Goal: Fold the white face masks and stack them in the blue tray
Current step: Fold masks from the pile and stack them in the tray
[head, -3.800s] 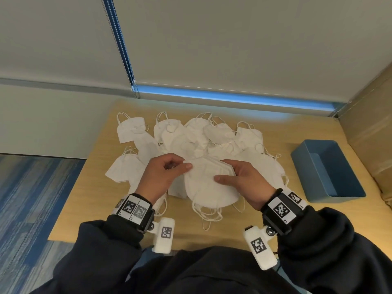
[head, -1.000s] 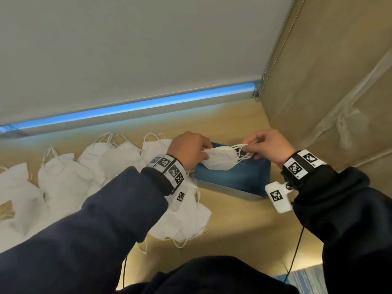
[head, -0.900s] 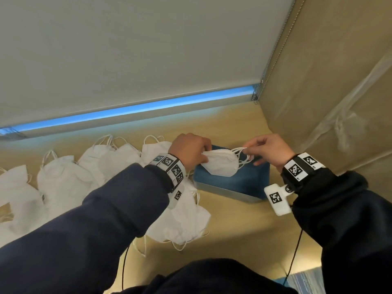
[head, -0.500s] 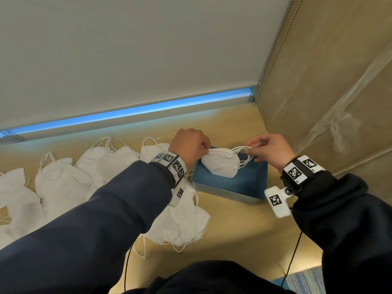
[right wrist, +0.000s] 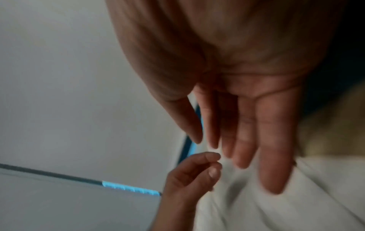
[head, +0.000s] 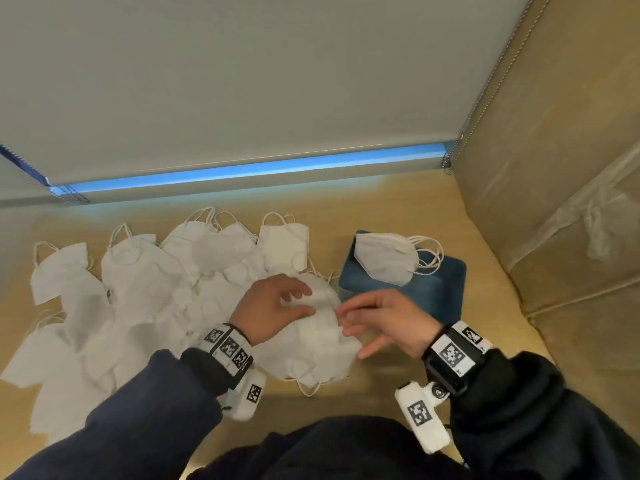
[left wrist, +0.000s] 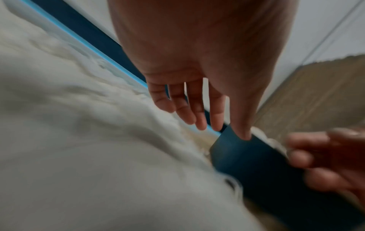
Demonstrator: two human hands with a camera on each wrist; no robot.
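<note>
Head view first: the wooden bench (head: 398,382) runs wide under everything, with a big spill of white face masks (head: 145,289) across its left and middle. At the right sits the blue tray (head: 440,299), and one folded mask (head: 384,258) lies across its far corner, ear loops trailing over the rim. Nearer in, both hands are over the next mask (head: 318,341), which lies on the bench just left of the tray. Left hand (head: 273,308) hovers on its top edge, fingers loosely spread, thumb and forefinger apart, nothing pinched. Right hand (head: 388,323) reaches in from the tray side, fingers straight and relaxed, tips at the mask's edge, holding nothing. Wrist views are blurred but show the same slack grip on both sides. I'd judge these masks feather-light, soft, springy at the crease, so pinch opposite edges near the centre fold, keep the loops tucked, and press flat before lifting.
</note>
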